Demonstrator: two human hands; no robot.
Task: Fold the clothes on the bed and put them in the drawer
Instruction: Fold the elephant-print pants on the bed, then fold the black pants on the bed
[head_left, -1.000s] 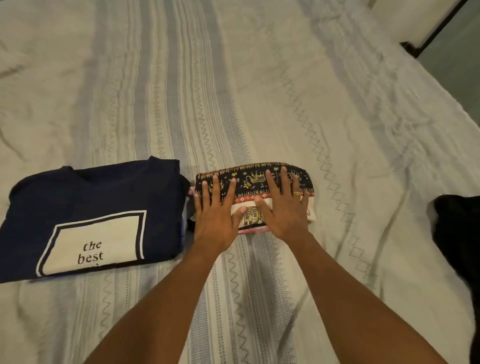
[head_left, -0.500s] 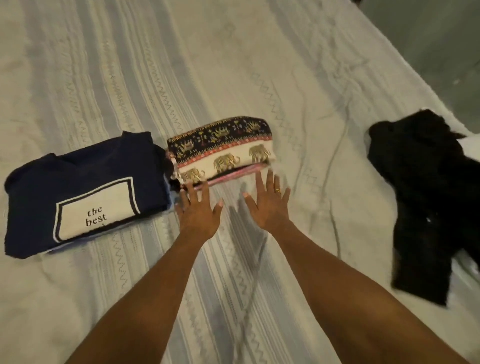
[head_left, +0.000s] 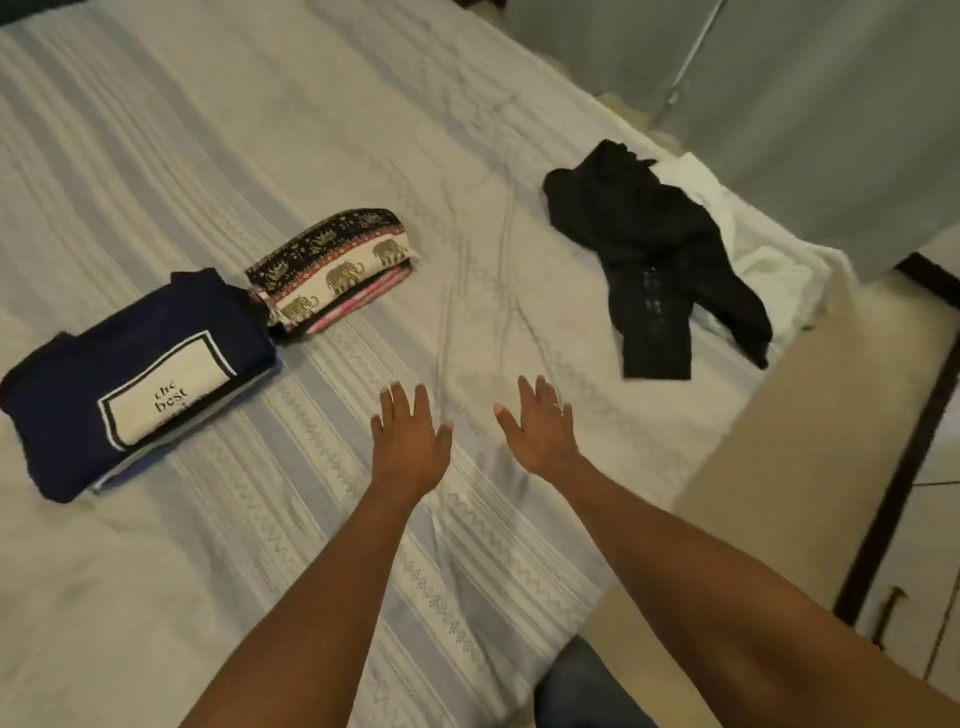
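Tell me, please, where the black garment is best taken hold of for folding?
On the black garment, probably the near, squared end, which lies flat on the bed. Come from the near side with the right hand, the closer one, and pinch that edge. The rest is bunched and partly lies on a white cloth.

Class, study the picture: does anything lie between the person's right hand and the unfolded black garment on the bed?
Nothing visible does. Only bare bedspread separates the right hand from the black garment. The folded elephant-print bundle and navy shirt lie off to the person's left, out of that path.
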